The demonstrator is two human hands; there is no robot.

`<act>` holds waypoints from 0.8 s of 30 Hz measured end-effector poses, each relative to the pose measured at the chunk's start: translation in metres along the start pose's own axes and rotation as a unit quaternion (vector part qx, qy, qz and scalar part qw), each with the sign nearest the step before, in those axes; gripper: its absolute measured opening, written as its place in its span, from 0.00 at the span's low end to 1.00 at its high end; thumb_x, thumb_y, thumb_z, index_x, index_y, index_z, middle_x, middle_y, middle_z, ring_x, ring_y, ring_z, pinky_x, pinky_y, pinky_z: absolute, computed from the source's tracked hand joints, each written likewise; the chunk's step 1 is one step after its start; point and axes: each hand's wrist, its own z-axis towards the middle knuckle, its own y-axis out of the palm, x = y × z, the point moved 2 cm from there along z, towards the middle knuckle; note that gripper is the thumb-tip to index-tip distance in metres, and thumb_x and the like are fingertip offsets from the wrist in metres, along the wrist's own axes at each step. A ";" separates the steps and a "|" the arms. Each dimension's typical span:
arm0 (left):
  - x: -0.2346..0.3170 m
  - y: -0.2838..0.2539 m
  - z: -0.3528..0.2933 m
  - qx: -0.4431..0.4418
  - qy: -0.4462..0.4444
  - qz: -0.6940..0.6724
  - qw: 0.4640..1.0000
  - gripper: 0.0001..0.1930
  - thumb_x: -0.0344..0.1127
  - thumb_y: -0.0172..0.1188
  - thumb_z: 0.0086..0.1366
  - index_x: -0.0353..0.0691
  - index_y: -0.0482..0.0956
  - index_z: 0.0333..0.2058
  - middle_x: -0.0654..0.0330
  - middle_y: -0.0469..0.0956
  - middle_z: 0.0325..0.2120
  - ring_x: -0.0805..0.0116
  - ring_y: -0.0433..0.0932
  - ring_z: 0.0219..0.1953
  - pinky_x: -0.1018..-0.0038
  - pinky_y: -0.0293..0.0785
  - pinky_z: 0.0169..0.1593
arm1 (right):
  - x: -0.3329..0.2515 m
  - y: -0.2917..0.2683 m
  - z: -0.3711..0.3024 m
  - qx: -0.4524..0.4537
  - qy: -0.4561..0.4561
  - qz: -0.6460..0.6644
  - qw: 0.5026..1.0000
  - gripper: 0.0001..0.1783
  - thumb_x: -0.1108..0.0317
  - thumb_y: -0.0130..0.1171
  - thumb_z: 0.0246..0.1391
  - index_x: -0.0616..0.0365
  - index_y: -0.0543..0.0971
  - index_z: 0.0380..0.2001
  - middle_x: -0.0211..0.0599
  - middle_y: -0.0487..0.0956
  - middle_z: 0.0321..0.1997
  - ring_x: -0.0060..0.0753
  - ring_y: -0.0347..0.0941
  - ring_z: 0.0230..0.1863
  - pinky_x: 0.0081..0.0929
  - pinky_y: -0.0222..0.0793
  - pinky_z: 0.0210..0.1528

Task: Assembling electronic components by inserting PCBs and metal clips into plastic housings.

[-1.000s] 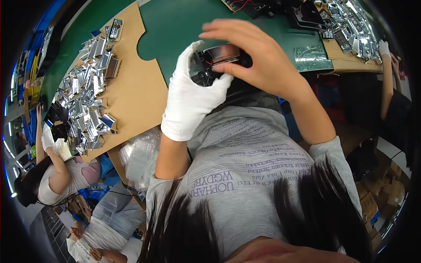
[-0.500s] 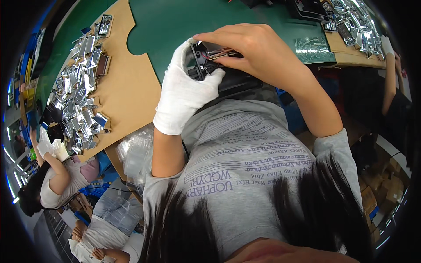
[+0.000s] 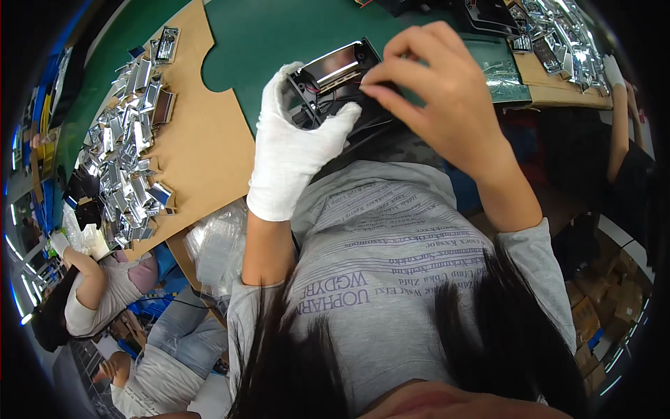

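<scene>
My left hand (image 3: 293, 146), in a white glove, grips the left end of a black plastic housing (image 3: 368, 54). Inside the housing sits a shiny mirror-like reflector (image 3: 333, 64). A narrow strip with small contacts (image 3: 340, 82) runs along the reflector's lower edge, and thin wires (image 3: 322, 105) lie beside it near my gloved thumb. My bare right hand (image 3: 436, 87) is at the housing's right side, thumb and forefinger brought together in a pinch. What lies between those fingertips, if anything, is too small to tell.
Many shiny reflector pieces (image 3: 136, 133) lie piled on brown cardboard (image 3: 202, 146) at left. The green tabletop (image 3: 279, 31) stretches beyond my hands. More reflectors (image 3: 565, 52) and a black case (image 3: 492, 15) are at the far right. Clear plastic bags (image 3: 216, 244) hang nearby. Co-workers sit on both sides.
My right hand has drawn back to the right from over the housing, its fingers now curled into a pinch. The reflector has come into view, tilted up. My left hand keeps its grip.
</scene>
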 end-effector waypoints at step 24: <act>-0.007 -0.004 0.003 -0.033 -0.039 -0.057 0.997 0.46 0.29 0.79 0.50 0.30 0.60 0.63 0.43 0.75 0.51 0.62 0.81 0.47 0.73 0.83 0.47 | -0.009 0.018 0.005 -0.133 0.032 -0.019 0.990 0.09 0.69 0.62 0.59 0.49 0.88 0.40 0.26 0.71 0.36 0.29 0.64 0.40 0.27 0.59 0.50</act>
